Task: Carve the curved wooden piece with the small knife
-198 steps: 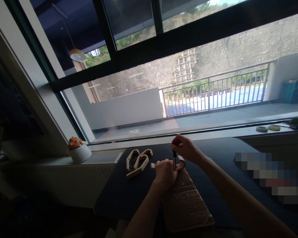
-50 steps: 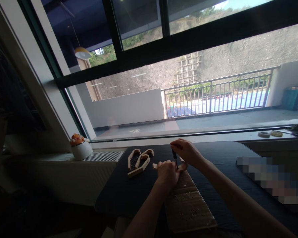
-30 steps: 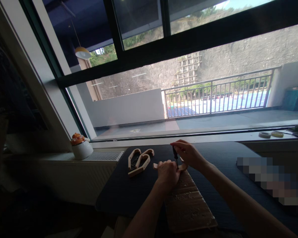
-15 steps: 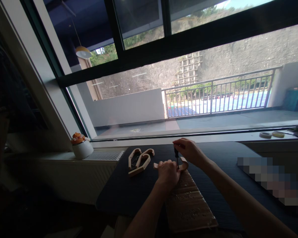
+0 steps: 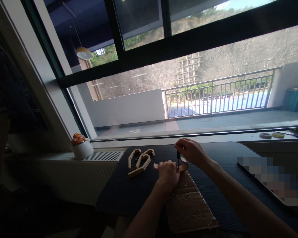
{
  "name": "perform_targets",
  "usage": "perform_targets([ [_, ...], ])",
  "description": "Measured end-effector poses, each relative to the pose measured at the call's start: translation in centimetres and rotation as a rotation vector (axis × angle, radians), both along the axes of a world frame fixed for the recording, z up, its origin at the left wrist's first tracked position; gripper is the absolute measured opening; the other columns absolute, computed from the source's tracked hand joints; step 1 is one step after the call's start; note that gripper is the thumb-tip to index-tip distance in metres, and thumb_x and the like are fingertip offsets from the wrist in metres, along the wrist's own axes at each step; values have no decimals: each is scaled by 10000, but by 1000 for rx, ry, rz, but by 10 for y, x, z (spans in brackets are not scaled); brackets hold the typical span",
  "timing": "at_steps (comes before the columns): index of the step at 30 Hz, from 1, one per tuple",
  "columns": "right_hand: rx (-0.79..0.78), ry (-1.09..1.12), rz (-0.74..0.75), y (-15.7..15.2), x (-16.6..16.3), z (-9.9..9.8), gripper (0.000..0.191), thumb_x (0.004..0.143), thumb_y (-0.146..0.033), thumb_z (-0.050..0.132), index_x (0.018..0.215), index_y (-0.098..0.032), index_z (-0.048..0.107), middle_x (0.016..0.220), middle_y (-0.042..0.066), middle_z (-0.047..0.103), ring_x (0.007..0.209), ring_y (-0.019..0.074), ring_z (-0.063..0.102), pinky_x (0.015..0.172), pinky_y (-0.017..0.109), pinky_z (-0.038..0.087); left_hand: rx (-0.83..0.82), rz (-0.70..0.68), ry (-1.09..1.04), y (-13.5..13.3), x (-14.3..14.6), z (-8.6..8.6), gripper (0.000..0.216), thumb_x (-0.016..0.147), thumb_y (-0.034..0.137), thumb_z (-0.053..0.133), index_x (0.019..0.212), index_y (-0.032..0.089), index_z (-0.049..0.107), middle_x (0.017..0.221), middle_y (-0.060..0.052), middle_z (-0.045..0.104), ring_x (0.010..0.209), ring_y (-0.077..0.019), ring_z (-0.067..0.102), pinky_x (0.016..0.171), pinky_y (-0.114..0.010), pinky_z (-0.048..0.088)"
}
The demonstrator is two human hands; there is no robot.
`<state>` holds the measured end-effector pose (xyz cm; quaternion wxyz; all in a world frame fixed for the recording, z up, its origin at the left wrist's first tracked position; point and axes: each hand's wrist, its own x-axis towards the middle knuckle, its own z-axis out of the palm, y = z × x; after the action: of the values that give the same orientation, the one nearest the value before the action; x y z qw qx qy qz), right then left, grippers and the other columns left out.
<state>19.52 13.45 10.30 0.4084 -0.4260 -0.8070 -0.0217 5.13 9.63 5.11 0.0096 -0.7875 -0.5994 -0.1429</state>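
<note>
While left hand (image 5: 168, 172) clamps curved pale wooden piece (image 5: 183, 164), right hand (image 5: 191, 152) grips dark-handled tool (image 5: 178, 158) upright.

One head-worn camera looking forward and slightly down, facing the far window (image 5: 139, 109), taking in the dark table (image 5: 119, 195) close below, left hand (image 5: 168, 172) and right hand (image 5: 192, 152) sitting near, low centre

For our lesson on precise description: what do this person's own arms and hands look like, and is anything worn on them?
Both arms are bare: no sleeve shows on the left forearm or the right forearm. The left hand and right hand are ungloved. No watch, bracelet or ring can be made out, though the hands look small here.
</note>
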Motion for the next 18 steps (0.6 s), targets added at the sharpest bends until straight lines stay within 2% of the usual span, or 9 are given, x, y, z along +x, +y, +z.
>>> perform_targets([
  [3,15,-49,51,-4,4,2,203,876,-279,459,865,-215,652,779,19,609,647,131,530,578,249,372,3,0,-3,0,0,0,221,826,370,521,838,202,664,900,-60,678,851,-231,610,778,-346,371],
  [7,-3,-32,204,-6,7,1,269,880,-217,434,1049,-217,644,959,58,618,758,143,573,620,244,426,5,0,-5,0,0,1,234,835,378,513,850,202,667,903,-64,677,850,-231,610,784,-346,372],
  [10,-47,14,260,-6,4,1,276,890,-217,426,1055,-217,648,993,58,627,786,145,588,641,244,445,4,0,-6,-1,0,1,242,838,385,510,846,200,667,898,-66,678,849,-234,610,778,-345,374],
  [18,-101,28,77,2,0,1,197,847,-283,487,935,-193,639,869,40,653,687,142,580,610,249,431,-22,-4,-1,-1,0,2,237,841,382,514,863,199,663,932,-71,673,868,-228,602,796,-338,365],
])
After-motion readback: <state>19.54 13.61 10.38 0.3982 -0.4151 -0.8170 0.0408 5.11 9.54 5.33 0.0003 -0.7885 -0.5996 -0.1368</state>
